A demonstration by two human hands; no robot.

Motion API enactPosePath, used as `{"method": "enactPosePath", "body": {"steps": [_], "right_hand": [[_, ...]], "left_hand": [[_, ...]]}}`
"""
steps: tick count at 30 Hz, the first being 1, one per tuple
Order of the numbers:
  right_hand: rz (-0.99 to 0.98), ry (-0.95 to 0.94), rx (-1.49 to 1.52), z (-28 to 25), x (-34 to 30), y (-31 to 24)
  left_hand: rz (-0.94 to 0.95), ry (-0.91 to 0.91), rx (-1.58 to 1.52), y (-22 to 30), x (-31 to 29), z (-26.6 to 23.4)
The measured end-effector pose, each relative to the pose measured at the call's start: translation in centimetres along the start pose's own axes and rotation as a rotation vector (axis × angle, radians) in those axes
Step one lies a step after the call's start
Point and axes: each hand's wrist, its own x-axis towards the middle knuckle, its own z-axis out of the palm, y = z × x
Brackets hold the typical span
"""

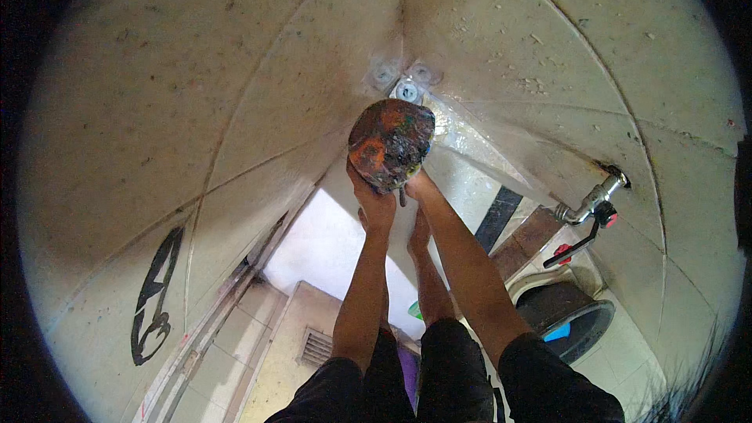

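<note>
I hold up a roughly round, dark thing (392, 141) with a rough, stained surface and orange patches; its exact kind I cannot make out. My left hand (375, 202) grips it from below on its left side, the fingers partly hidden behind it. Under its lower right edge, my right hand (421, 186) is closed, its fingertips largely covered by the thing. A short, thin piece (403, 197) sticks down between the two hands. Just beyond the thing, a small round wall fitting (407, 92) sits on a clear adhesive patch in the corner.
Spotted tiled walls meet at the corner ahead. From the right wall juts a metal tap (587, 205) with a dark lever. Below it stands a black bucket (601, 327) with something blue inside. A floor drain grate (316, 347) lies at lower left.
</note>
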Motion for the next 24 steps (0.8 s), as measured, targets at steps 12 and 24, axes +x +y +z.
{"method": "enactPosePath", "body": {"steps": [12,24], "right_hand": [[0.041,-0.026,-0.019,5.8,-5.0,-3.5],[-0.495,0.121,-1.741,1.9,-7.2,-9.6]], "left_hand": [[-0.392,0.019,-0.283,-1.6,0.5,-2.0],[-0.554,-0.031,-0.827,-5.2,0.1,0.6]]}}
